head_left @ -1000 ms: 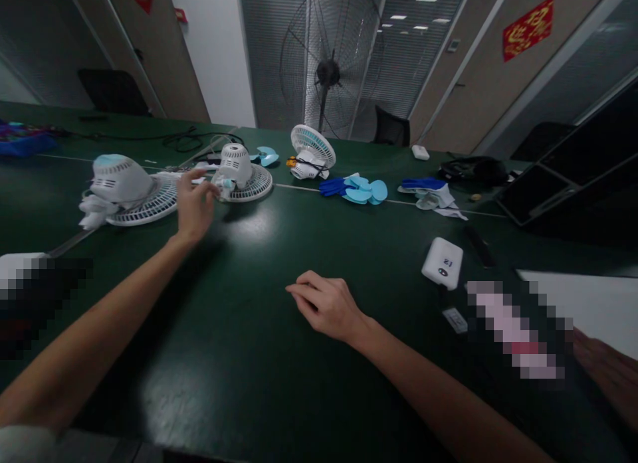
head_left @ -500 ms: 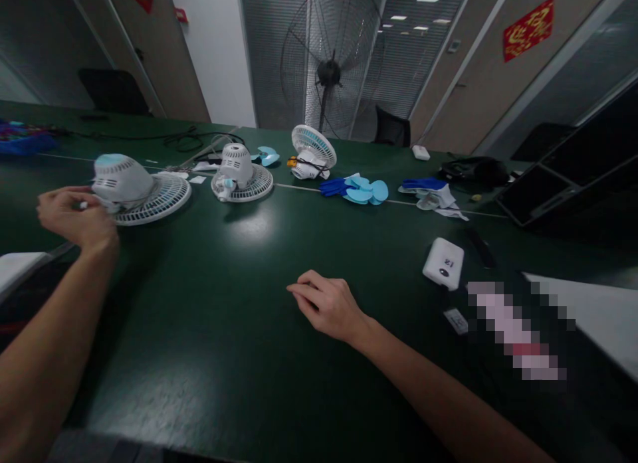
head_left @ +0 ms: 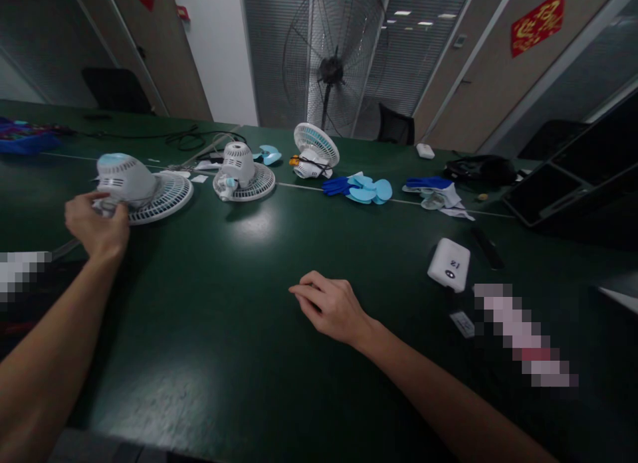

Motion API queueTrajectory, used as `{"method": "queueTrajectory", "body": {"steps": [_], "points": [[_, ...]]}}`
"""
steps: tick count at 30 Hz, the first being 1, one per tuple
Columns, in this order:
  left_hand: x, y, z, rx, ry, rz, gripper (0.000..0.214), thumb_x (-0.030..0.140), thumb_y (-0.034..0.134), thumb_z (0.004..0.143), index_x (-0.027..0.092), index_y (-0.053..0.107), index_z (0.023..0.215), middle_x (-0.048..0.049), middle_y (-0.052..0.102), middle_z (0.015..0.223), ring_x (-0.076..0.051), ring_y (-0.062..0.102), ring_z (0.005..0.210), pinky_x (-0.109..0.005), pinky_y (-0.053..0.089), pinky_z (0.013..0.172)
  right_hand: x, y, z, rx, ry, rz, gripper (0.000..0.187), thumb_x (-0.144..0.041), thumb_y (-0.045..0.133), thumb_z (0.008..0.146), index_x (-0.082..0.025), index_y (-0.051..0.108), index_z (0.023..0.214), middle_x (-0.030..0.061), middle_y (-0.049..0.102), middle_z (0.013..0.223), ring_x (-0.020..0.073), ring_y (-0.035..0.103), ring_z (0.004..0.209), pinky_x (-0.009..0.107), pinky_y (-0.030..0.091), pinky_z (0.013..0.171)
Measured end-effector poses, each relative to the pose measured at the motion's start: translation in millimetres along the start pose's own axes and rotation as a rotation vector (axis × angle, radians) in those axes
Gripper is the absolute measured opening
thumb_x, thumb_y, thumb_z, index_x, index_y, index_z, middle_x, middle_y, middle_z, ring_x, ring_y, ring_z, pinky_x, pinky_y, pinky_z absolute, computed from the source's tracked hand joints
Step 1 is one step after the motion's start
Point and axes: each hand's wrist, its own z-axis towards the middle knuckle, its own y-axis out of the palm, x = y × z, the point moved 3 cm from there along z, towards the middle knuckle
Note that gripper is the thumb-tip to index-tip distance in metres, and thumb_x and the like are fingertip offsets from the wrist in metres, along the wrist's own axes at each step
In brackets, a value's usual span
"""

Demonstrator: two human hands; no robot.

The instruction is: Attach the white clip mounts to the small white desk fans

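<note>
Touching the near side of a white fan (head_left: 127,177) with the left hand (head_left: 97,227), over at the left of a dark green worktop (head_left: 214,270), grille side down. Got the fingers bent round the fitting beside the motor housing, but honestly can't tell if properly gripping or just touching. Resting the right hand (head_left: 331,310) well apart from that, fingers loosely curled, palm side hidden, so can't tell if holding anything. Also seeing a second fan (head_left: 238,165) nearby, plus light-blue blades (head_left: 373,192) right by a blue glove (head_left: 335,185).
</note>
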Motion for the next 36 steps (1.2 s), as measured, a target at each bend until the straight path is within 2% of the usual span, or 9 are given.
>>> {"method": "queueTrajectory", "body": {"steps": [3,6,8,13,17,23,27,32,36], "points": [[1,-1.1,-8,0.145,-0.032,0.094,0.042,0.027,0.079,0.081,0.01,0.057,0.112,-0.0038,0.045,0.107,-0.026,0.044,0.11,-0.048,0.036,0.111,0,-1,0,-0.001,0.003,0.0,0.024,-0.021,0.055,0.104,-0.019,0.072,0.121,0.0052,0.07,0.107,0.0118,0.065,0.074,0.026,0.054,0.062],[11,0.0,-14,0.12,0.08,0.179,0.044,0.023,0.077,0.082,0.008,0.062,0.121,-0.0113,0.043,0.132,-0.028,0.043,0.121,-0.045,0.038,0.111,-1,-1,1,-0.013,0.006,0.003,0.024,-0.021,0.054,0.104,-0.018,0.071,0.121,0.0054,0.07,0.108,0.0121,0.065,0.075,0.026,0.054,0.062],[16,0.3,-17,0.079,0.134,0.232,0.043,0.018,0.073,0.084,0.008,0.062,0.125,-0.0133,0.04,0.139,-0.03,0.041,0.126,-0.047,0.036,0.113,-1,-1,1,-0.016,0.006,0.004,0.024,-0.021,0.054,0.104,-0.018,0.071,0.121,0.0053,0.07,0.109,0.0124,0.065,0.076,0.027,0.054,0.063],[23,-1.0,-18,0.012,0.177,0.284,0.035,0.021,0.065,0.091,0.013,0.064,0.125,-0.0116,0.05,0.131,-0.032,0.042,0.123,-0.052,0.033,0.113,-1,-1,0,-0.01,0.007,-0.012,0.024,-0.021,0.056,0.103,-0.019,0.072,0.12,0.005,0.07,0.108,0.0125,0.065,0.075,0.027,0.053,0.062],[28,-1.1,-19,-0.004,0.109,0.338,0.038,0.035,0.061,0.097,0.017,0.062,0.13,-0.0117,0.051,0.132,-0.032,0.047,0.112,-0.055,0.035,0.104,0,0,0,-0.014,0.012,-0.011,0.023,-0.022,0.056,0.103,-0.02,0.072,0.12,0.005,0.07,0.108,0.0123,0.065,0.075,0.026,0.053,0.062],[39,2.8,-23,-0.007,0.079,0.429,0.05,0.048,0.055,0.1,0.013,0.054,0.136,-0.0134,0.051,0.132,-0.032,0.046,0.109,-0.05,0.039,0.098,1,1,1,-0.028,0.015,0.0,0.024,-0.021,0.055,0.104,-0.019,0.071,0.121,0.0053,0.069,0.109,0.0123,0.064,0.075,0.026,0.053,0.062],[36,7.7,-21,-0.015,0.07,0.386,0.053,0.048,0.064,0.094,0.01,0.058,0.131,-0.014,0.046,0.133,-0.031,0.045,0.11,-0.046,0.043,0.098,1,2,0,-0.033,0.018,0.011,0.024,-0.022,0.055,0.104,-0.018,0.071,0.122,0.0051,0.069,0.11,0.012,0.064,0.076,0.026,0.052,0.061],[26,10.1,-16,-0.015,0.109,0.363,0.04,0.033,0.061,0.095,0.01,0.062,0.128,-0.0124,0.047,0.127,-0.028,0.047,0.108,-0.046,0.044,0.102,0,2,0,-0.029,0.018,-0.002,0.023,-0.022,0.055,0.104,-0.019,0.071,0.12,0.005,0.069,0.109,0.0127,0.065,0.076,0.027,0.053,0.063],[39,9.8,-18,-0.051,0.091,0.36,0.036,0.031,0.06,0.095,0.008,0.064,0.122,-0.0143,0.049,0.124,-0.03,0.048,0.107,-0.048,0.045,0.1,0,1,1,-0.032,0.014,0.006,0.024,-0.022,0.055,0.104,-0.019,0.071,0.122,0.0053,0.07,0.109,0.0125,0.065,0.077,0.026,0.052,0.063]]}}
